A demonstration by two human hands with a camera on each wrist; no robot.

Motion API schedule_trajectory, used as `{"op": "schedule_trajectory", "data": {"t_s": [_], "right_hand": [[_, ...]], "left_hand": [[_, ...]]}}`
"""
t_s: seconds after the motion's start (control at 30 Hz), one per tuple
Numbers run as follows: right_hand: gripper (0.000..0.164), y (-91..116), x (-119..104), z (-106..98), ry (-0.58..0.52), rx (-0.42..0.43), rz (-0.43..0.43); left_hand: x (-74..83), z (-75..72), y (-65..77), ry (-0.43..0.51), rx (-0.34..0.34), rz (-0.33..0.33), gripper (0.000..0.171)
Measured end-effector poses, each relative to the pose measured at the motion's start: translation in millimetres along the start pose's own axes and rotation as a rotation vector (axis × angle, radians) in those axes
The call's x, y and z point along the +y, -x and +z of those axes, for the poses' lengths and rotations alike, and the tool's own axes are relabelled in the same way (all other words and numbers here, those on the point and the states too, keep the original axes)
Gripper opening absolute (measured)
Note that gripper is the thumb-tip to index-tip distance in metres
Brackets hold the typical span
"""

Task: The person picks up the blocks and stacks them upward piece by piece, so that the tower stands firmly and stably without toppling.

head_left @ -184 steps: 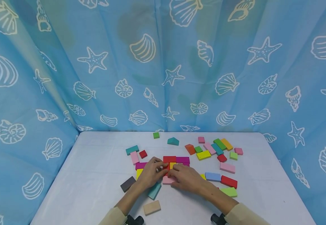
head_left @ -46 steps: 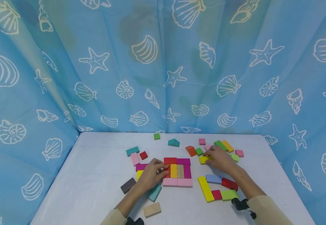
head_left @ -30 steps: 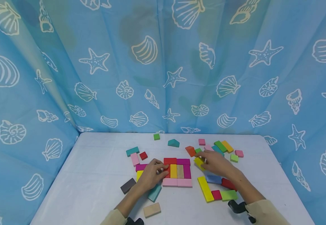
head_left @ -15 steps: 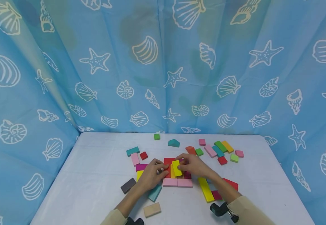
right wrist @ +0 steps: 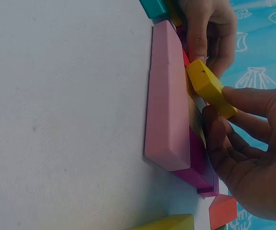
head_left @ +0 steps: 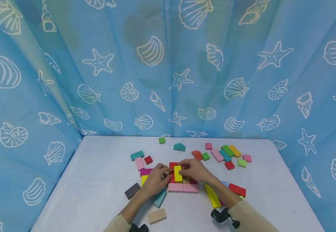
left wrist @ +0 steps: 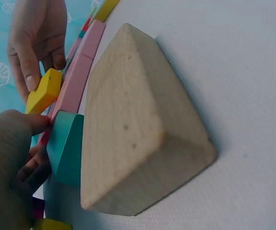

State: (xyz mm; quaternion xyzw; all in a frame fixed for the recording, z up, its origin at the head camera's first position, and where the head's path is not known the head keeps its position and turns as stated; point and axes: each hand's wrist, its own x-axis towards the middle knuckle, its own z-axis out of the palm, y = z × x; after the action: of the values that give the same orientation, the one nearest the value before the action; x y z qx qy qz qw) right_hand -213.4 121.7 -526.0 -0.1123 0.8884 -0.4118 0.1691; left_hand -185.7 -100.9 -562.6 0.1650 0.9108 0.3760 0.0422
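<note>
White table (head_left: pixel 98 174), listed from the near side. One plain wood block (head_left: pixel 157 216), lying flat. One teal block (head_left: pixel 160 199), beside the left hand (head_left: pixel 155 179); one dark grey block (head_left: pixel 132 191). Two pink blocks (head_left: pixel 175 188), end to end, fronting a central block group. Left hand: fingertips at the group's left side; whether pinching or merely touching, cannot tell. Right hand (head_left: pixel 196 170): thumb and fingers pinching one yellow block (head_left: pixel 178 174), above the group, near the left fingertips. Beyond: one orange block (head_left: pixel 197 155), one teal wedge (head_left: pixel 179 147), one green cube (head_left: pixel 162 140). Rearmost: blue curtain (head_left: pixel 144 80), shell-and-starfish print.
</note>
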Motion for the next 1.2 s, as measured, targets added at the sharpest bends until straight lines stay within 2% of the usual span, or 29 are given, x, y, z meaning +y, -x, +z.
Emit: {"op": "schedule_trajectory", "data": {"t_s": [0.33,1.2], "right_hand": [[0.038,1.0,1.7,1.4,-0.004,-0.015,-0.007],[0.031,-2.0,-4.6,5.9,0.016,-0.001,0.009]], "left_hand": [[0.5,0.4,2.2,0.023,0.003,-0.029,0.045],[3.2,-0.5,-1.1,0.011,0.009,-0.02,0.041]]}}
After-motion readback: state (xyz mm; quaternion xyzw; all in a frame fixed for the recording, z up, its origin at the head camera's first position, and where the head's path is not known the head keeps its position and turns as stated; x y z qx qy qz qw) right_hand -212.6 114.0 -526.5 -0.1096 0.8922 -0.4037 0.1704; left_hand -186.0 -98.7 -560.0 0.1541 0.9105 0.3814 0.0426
